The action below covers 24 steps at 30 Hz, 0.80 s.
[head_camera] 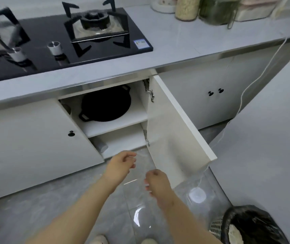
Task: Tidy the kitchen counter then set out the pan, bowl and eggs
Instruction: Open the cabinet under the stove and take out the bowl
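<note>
Left hand and right hand pinch apparent clear film; drop it in bin, then lift pan two-handed.

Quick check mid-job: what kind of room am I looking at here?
A home kitchen, most likely: gas hob in the counter, black pan in the open cabinet below, food jars behind.

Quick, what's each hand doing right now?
Left hand: fingers curled, pinching what looks like a clear plastic bag.
Right hand: pinching the same bag.
</note>
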### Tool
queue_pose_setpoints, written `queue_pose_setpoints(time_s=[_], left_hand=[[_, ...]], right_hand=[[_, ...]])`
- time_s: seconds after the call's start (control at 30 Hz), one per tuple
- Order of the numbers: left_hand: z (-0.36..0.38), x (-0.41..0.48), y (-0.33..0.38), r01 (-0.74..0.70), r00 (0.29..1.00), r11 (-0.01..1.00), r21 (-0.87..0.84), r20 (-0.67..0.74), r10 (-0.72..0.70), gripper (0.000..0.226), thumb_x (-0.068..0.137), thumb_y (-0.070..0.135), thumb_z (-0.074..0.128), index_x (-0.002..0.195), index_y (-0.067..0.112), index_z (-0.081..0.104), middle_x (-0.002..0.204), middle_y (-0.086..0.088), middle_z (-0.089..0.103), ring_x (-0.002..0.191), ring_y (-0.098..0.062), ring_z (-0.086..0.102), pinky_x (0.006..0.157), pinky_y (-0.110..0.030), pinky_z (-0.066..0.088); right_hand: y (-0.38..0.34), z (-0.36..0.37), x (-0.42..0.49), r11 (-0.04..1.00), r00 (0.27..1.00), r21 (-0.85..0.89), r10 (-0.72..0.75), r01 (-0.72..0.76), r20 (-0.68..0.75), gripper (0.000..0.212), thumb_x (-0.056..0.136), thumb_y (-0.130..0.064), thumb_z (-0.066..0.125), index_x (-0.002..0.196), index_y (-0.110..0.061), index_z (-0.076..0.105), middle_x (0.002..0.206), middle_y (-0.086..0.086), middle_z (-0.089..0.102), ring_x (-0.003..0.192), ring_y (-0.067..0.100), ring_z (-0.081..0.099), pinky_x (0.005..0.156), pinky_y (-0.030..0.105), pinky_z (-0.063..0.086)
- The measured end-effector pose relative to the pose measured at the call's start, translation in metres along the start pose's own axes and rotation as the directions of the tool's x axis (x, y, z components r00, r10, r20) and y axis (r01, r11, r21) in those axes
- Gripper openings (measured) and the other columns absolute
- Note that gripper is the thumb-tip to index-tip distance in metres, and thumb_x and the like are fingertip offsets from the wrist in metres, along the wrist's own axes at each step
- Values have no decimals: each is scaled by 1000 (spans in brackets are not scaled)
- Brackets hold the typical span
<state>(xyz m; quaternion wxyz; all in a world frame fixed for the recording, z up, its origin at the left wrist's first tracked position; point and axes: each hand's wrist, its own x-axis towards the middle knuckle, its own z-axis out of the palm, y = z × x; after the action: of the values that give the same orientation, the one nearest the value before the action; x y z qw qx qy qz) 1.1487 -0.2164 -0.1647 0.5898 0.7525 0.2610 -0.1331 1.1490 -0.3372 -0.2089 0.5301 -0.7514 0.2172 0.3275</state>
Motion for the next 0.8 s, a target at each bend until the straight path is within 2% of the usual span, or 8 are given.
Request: queue_pose_setpoints(time_s=[0.07, 0.2, 0.3, 0.37, 0.47, 0.53, 0.6, 0.8], left_hand=[[-37, 3, 6, -88, 981, 995, -51, -179, 77, 21, 93, 4, 48, 90, 21, 61, 91, -4, 62, 84, -17, 60, 79, -29, 48], [-120, 16, 23, -239, 812, 967, -87, -564, 150, 23, 92, 1, 44, 99, 17, 58, 95, 1, 59, 99, -25, 57, 84, -28, 44], [-178, 29, 23, -238, 624, 926, 292, -685, 377, 32, 87, 4, 47, 116, 13, 56, 126, -6, 51, 122, -31, 46, 101, -37, 33], [-218, 43, 15, -123, 515, 792, 598, -644, 566, 50, 79, 11, 53, 129, 11, 49, 142, -17, 39, 132, -40, 34, 107, -49, 27], [-248, 55, 15, 48, 616, 641, 766, -527, 585, 73, 77, 19, 59, 144, 22, 28, 155, -15, 18, 141, -45, 11, 111, -59, 9], [-264, 62, 13, 113, 714, 572, 812, -467, 522, 78, 85, 25, 55, 149, 28, 11, 158, -7, 0, 144, -38, -9, 112, -58, -5], [-276, 68, 9, 134, 749, 535, 834, -438, 496, 77, 89, 29, 50, 149, 32, 1, 158, -1, -7, 143, -33, -17, 111, -59, -11], [-285, 72, -8, 57, 734, 502, 863, -378, 565, 85, 67, 23, 74, 142, 23, 34, 147, -9, 39, 139, -38, 29, 104, -67, 18]], right_hand=[[-35, 26, -3, 995, 995, -40, -93, 94, 33, 21, 86, -16, 42, 68, -22, 49, 90, 11, 62, 81, 25, 55, 72, 32, 43], [-108, 83, -9, 963, 956, -4, -267, 270, 124, 22, 91, -15, 44, 76, -27, 54, 95, 5, 63, 85, 20, 54, 75, 30, 42], [-154, 138, -5, 937, 917, 15, -344, 348, 204, 18, 91, -15, 45, 99, -23, 60, 102, 1, 58, 91, 18, 54, 78, 28, 43], [-184, 177, -3, 918, 891, 4, -385, 396, 240, 37, 93, -15, 45, 129, -18, 49, 113, 1, 52, 92, 14, 51, 79, 23, 45], [-212, 202, 4, 904, 871, 77, -426, 421, 246, 58, 95, -12, 45, 147, -22, 21, 145, 0, 33, 109, 9, 47, 57, 7, 41], [-226, 217, 12, 906, 862, 101, -422, 410, 282, 63, 95, -9, 44, 148, -30, 16, 152, -3, 24, 131, 15, 36, 68, 12, 40], [-233, 233, 21, 906, 860, 98, -421, 411, 289, 63, 93, -5, 43, 145, -31, 21, 149, -2, 32, 130, 20, 39, 82, 25, 38], [-227, 248, 34, 895, 869, 115, -447, 432, 213, 58, 89, 1, 46, 140, -23, 30, 143, -5, 37, 126, 17, 39, 86, 25, 37]])
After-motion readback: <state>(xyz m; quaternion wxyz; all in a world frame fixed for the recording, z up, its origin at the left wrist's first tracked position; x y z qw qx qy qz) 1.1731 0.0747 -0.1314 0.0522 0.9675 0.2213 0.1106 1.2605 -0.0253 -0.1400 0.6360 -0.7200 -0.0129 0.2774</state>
